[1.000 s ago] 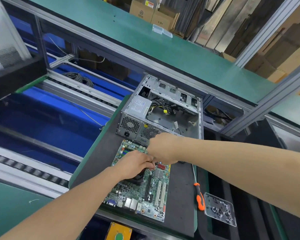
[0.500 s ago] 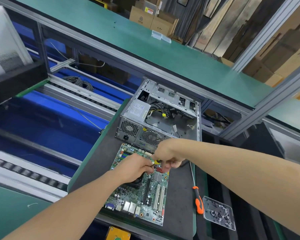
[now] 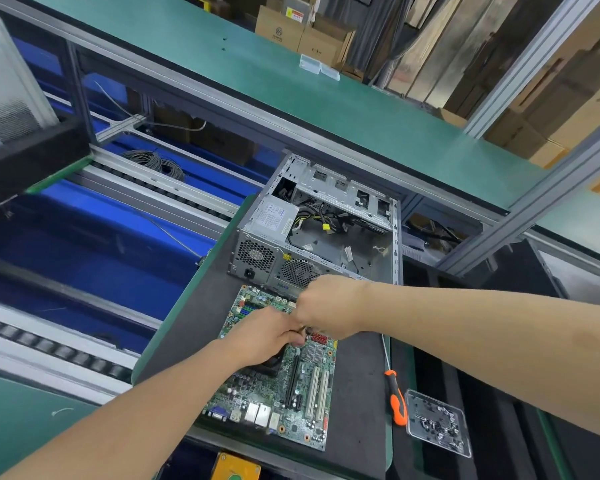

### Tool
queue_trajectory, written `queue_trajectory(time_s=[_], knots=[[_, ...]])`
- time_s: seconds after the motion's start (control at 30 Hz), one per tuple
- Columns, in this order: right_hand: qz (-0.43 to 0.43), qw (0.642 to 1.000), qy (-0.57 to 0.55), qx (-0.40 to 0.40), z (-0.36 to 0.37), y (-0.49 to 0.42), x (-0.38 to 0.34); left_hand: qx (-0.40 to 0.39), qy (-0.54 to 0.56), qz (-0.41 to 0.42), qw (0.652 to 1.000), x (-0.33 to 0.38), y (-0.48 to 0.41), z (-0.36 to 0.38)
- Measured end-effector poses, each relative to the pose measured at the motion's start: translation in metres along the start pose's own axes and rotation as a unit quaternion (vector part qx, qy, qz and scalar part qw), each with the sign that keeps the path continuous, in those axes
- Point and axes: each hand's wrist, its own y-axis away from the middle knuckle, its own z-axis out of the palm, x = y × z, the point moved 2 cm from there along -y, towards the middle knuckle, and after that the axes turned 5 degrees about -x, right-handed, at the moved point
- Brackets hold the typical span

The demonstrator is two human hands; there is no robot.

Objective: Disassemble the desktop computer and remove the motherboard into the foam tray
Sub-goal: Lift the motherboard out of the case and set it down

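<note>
- Motherboard: green PCB lying flat on the black work mat, close to its near edge. The metal port blocks face you, and the long white and black slots run away from you. A small finned silver heatsink sits just right of the slots' far ends.
- Screwdriver: orange-and-black handle with a thin steel shaft, lying along the mat's right edge, apart from the board.
- Clear plastic dish: square with rounded corners, holding small dark screws. It is just right of the screwdriver handle, off the mat.
- Your left hand: on the middle of the board, fingers curled, tips pointing toward your right hand. I can't tell whether they grip anything.
- Your right hand: over the board's far end, fist-shaped, fingers tucked under and hidden. I can't tell what they hold, if anything. The knuckles nearly touch your left fingertips.
- Computer case: open grey sheet-metal box at the mat's far end, just beyond the board. It has perforated fan grilles on the near face, loose black and yellow cables inside, and the power supply in its left corner.
- Left of the mat: blue conveyor bed with aluminium rails.
- Far side: matte green bench, with cardboard boxes behind it.
</note>
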Motion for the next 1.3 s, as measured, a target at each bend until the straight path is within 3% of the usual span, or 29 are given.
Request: queue_trajectory(time_s=[0.07, 0.1, 0.2, 0.23, 0.27, 0.3, 0.33, 0.4, 0.47, 0.5, 0.57, 0.63, 0.7, 0.8, 0.87, 0.93, 1.07, 1.13, 1.2, 1.23, 1.3], knots=[[0.105, 0.982, -0.157, 0.005, -0.005, 0.002, 0.009, 0.016, 0.005, 0.007, 1.0, 0.002, 0.0, -0.001], [0.177, 0.946, -0.269, -0.027, -0.007, 0.003, 0.015, 0.024, 0.009, 0.009, 1.0, 0.003, 0.0, -0.001], [0.299, 0.751, -0.545, -0.223, -0.005, -0.001, 0.019, 0.024, 0.012, 0.011, 1.0, 0.003, 0.001, -0.002], [0.296, 0.703, -0.587, -0.273, -0.004, -0.002, 0.016, 0.019, 0.01, 0.012, 1.0, 0.003, 0.001, -0.001], [0.282, 0.682, -0.608, -0.294, -0.005, -0.006, 0.014, 0.011, 0.007, 0.011, 1.0, 0.004, 0.001, -0.001], [0.267, 0.684, -0.613, -0.293, -0.004, -0.007, 0.012, 0.003, 0.008, 0.01, 1.0, 0.003, 0.001, -0.002], [0.252, 0.709, -0.596, -0.281, -0.004, -0.009, 0.012, -0.003, 0.017, 0.012, 1.0, 0.003, 0.001, -0.003], [0.207, 0.833, -0.463, -0.221, -0.004, -0.009, 0.012, -0.005, 0.045, 0.015, 0.999, 0.003, 0.003, -0.004], [0.148, 0.947, -0.255, -0.126, -0.007, -0.007, 0.01, -0.001, 0.075, 0.013, 0.997, 0.002, 0.004, -0.006], [0.113, 0.976, -0.166, -0.089, -0.008, -0.006, 0.008, 0.003, 0.083, 0.015, 0.996, 0.001, 0.004, -0.007], [0.027, 0.999, -0.028, -0.028, -0.008, -0.005, 0.001, 0.005, 0.072, 0.019, 0.997, 0.0, 0.003, -0.006], [-0.031, 0.998, 0.06, -0.002, -0.009, -0.005, -0.003, 0.0, 0.048, 0.016, 0.999, -0.002, 0.002, -0.003], [-0.036, 0.997, 0.06, 0.011, -0.008, -0.005, -0.002, -0.012, 0.033, 0.017, 0.999, -0.003, 0.002, -0.001], [0.059, 0.996, -0.062, 0.026, -0.01, -0.004, 0.002, -0.026, -0.001, 0.022, 0.999, -0.002, 0.002, -0.002], [0.14, 0.968, -0.207, -0.007, -0.009, -0.001, 0.008, -0.022, -0.002, 0.034, 0.999, -0.002, 0.002, -0.003], [0.215, 0.902, -0.367, -0.071, -0.007, -0.003, 0.011, -0.022, 0.002, 0.046, 0.999, -0.001, 0.004, -0.004], [0.313, 0.689, -0.613, -0.228, 0.002, -0.008, 0.013, -0.021, 0.006, 0.057, 0.998, -0.001, 0.002, -0.003], [0.3, 0.648, -0.646, -0.27, 0.004, -0.009, 0.015, -0.017, 0.007, 0.059, 0.998, -0.002, 0.001, -0.003], [0.282, 0.679, -0.623, -0.269, 0.001, -0.011, 0.016, -0.011, 0.021, 0.06, 0.998, -0.004, 0.0, -0.001], [0.275, 0.719, -0.585, -0.258, -0.002, -0.012, 0.016, -0.008, 0.031, 0.06, 0.998, -0.005, 0.0, 0.0], [0.242, 0.843, -0.429, -0.218, -0.008, -0.014, 0.015, -0.004, 0.052, 0.06, 0.997, -0.006, -0.001, 0.001]])
